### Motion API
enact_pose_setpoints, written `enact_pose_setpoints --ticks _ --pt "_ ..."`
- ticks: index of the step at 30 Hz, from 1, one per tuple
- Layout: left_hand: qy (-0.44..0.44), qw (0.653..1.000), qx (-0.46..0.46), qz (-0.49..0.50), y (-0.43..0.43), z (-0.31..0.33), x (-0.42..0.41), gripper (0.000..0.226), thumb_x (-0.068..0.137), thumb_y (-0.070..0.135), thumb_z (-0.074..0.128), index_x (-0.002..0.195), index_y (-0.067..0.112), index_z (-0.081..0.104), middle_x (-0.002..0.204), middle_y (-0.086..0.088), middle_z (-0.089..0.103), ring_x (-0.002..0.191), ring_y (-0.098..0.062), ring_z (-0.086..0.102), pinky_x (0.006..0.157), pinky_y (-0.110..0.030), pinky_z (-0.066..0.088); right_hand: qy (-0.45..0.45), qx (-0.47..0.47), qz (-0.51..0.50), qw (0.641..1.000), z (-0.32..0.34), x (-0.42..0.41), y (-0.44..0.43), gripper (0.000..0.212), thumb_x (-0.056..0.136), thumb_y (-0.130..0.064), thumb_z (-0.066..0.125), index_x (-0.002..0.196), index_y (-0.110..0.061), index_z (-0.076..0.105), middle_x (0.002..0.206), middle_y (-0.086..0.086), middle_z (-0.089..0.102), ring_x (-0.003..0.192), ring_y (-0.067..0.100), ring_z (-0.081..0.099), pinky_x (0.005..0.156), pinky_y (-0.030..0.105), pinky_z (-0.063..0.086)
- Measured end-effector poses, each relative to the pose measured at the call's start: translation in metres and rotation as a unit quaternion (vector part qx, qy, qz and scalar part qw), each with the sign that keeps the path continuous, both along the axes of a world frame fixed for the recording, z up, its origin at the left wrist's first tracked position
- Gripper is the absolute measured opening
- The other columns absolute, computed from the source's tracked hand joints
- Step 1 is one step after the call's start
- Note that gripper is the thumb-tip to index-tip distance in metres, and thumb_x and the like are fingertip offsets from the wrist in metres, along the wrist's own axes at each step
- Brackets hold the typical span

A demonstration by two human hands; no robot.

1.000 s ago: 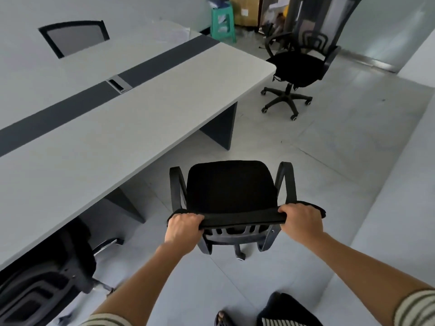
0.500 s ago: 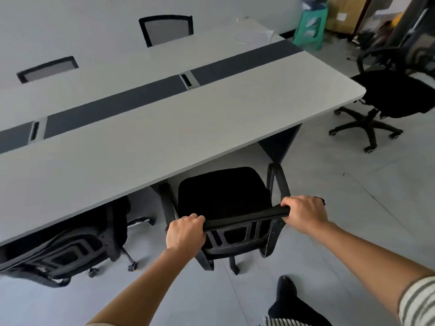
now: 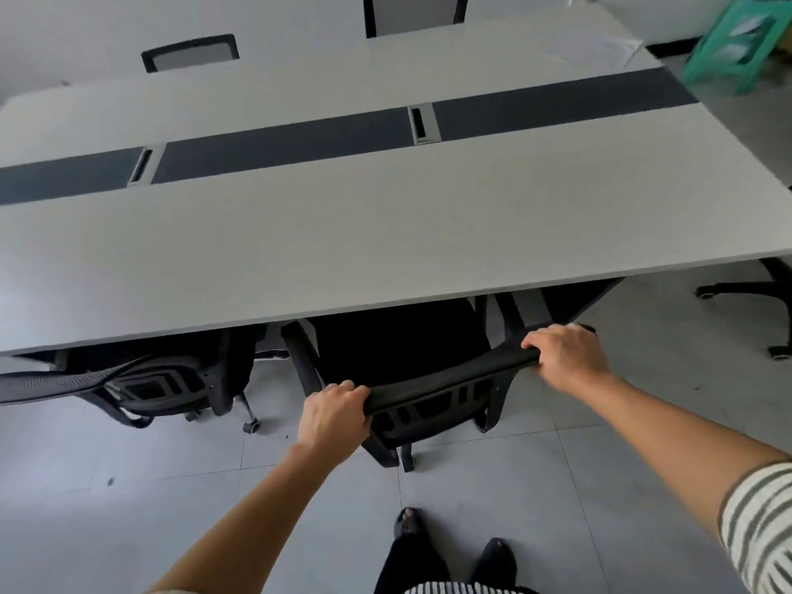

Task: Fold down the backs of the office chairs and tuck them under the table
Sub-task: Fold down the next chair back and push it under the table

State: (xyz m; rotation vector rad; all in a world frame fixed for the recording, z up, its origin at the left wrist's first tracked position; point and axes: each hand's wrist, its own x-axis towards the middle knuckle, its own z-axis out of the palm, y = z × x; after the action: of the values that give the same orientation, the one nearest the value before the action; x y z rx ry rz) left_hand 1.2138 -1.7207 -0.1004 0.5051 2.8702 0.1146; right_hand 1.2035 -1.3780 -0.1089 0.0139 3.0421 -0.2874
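A black office chair (image 3: 398, 349) with its back folded down sits partly under the near edge of the long grey table (image 3: 385, 233). My left hand (image 3: 332, 415) grips the left end of the folded back's top edge (image 3: 445, 381). My right hand (image 3: 565, 355) grips its right end. The front of the seat and the armrest tops are hidden under the tabletop. A second folded chair (image 3: 145, 379) is tucked under the table to the left.
Two chair backs (image 3: 190, 53) rise behind the table's far side. The wheeled base of another chair (image 3: 754, 293) stands on the floor at the right. A green stool (image 3: 737, 49) is at the far right corner. My feet (image 3: 450, 546) are on the tiled floor below.
Both hands have pushed the folded chair forward, from open floor beside the table to partly beneath its near edge. The view has swung left along the table.
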Motion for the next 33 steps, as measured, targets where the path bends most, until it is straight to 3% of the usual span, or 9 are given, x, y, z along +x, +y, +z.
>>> enact_pose_setpoints --ticks 3,9,15,21,28,31,33 --pt "0.006 1.0 0.0 0.007 0.022 -0.001 -0.017 0.025 0.088 0.034 0.051 0.106 0.021 0.061 0.093 0.0 0.064 0.09 -0.024 0.061 0.07 -0.036 0.047 -0.001 0.016 -0.024 1.0 -0.006 -0.032 0.021 0.031 0.073 -0.001 0.058 0.094 -0.018 0.073 0.09 0.013 0.073 0.082 0.04 0.061 0.074 0.038 0.046" --pt "-0.018 1.0 -0.002 -0.003 0.052 -0.011 -0.044 0.022 0.089 0.027 0.049 0.107 0.017 0.057 0.1 -0.004 0.062 0.094 -0.028 0.059 0.073 -0.038 0.043 -0.016 0.039 -0.051 0.998 -0.011 -0.072 0.042 0.032 0.069 0.0 0.066 0.092 -0.02 0.075 0.092 0.012 0.074 0.088 0.04 0.061 0.078 0.04 0.05" --pt "-0.04 0.999 0.003 -0.031 0.074 -0.013 -0.056 0.015 0.088 0.019 0.051 0.101 0.013 0.054 0.098 -0.008 0.06 0.092 -0.032 0.058 0.075 -0.043 0.043 -0.018 0.034 -0.07 0.997 -0.013 -0.073 0.066 0.036 0.056 0.007 0.073 0.085 -0.014 0.076 0.087 0.016 0.074 0.081 0.041 0.064 0.073 0.043 0.053" --pt "-0.021 0.998 0.016 -0.062 0.085 -0.008 -0.105 0.021 0.085 0.022 0.05 0.103 0.017 0.06 0.096 -0.005 0.062 0.087 -0.03 0.06 0.067 -0.035 0.036 -0.016 0.06 -0.085 0.994 -0.002 -0.081 0.08 0.032 0.052 -0.002 0.081 0.081 -0.014 0.075 0.072 0.016 0.071 0.067 0.039 0.064 0.066 0.041 0.053" --pt "-0.018 0.998 0.017 -0.062 0.102 -0.003 -0.155 0.033 0.084 0.028 0.052 0.117 0.026 0.06 0.106 0.001 0.066 0.096 -0.026 0.063 0.079 -0.036 0.046 -0.079 0.11 -0.013 0.991 0.011 -0.101 0.101 0.028 0.077 -0.032 0.064 0.105 -0.029 0.064 0.102 -0.005 0.071 0.094 0.024 0.065 0.072 0.03 0.047" --pt "0.006 0.997 0.034 -0.076 0.105 -0.006 -0.157 0.039 0.076 0.026 0.062 0.115 0.026 0.063 0.102 0.003 0.068 0.092 -0.025 0.065 0.077 -0.035 0.048 -0.052 0.091 -0.001 0.994 0.006 -0.101 0.108 0.029 0.071 -0.032 0.07 0.099 -0.025 0.069 0.093 -0.002 0.073 0.086 0.027 0.068 0.068 0.032 0.049" --pt "0.017 0.997 0.026 -0.073 0.102 -0.008 -0.158 0.042 0.063 0.022 0.072 0.104 0.025 0.069 0.088 0.004 0.071 0.078 -0.025 0.069 0.065 -0.033 0.053 -0.045 0.075 0.0 0.996 0.001 -0.101 0.11 0.028 0.065 -0.03 0.074 0.092 -0.022 0.071 0.084 -0.001 0.073 0.079 0.027 0.068 0.065 0.033 0.051"
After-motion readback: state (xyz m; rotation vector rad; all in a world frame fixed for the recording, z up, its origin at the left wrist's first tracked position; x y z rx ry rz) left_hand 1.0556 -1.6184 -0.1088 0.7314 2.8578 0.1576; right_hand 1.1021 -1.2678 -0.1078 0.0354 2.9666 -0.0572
